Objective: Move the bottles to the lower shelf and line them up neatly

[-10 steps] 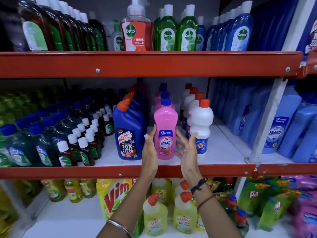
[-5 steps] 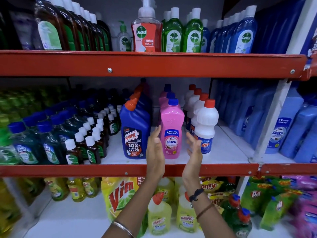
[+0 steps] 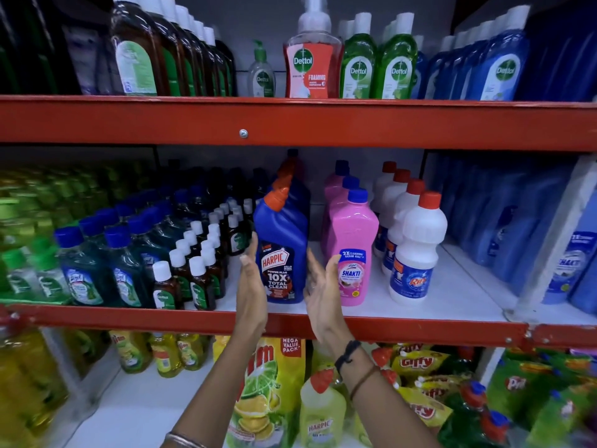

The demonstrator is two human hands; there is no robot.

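Harpic bottle [image 3: 281, 250] stands upright at front of white middle shelf [image 3: 452, 295] w/ red edge, betw. left hand [image 3: 250, 286] & right hand [image 3: 323, 286]; both open, maybe touching its sides.

Bg is filled by a shop rack w/ red steel beams [image 3: 355, 122], white shelf boards [image 3: 458, 295] and a white upright [image 3: 555, 234] at right, backed by a grey wall [image 3: 265, 24], dimly lit
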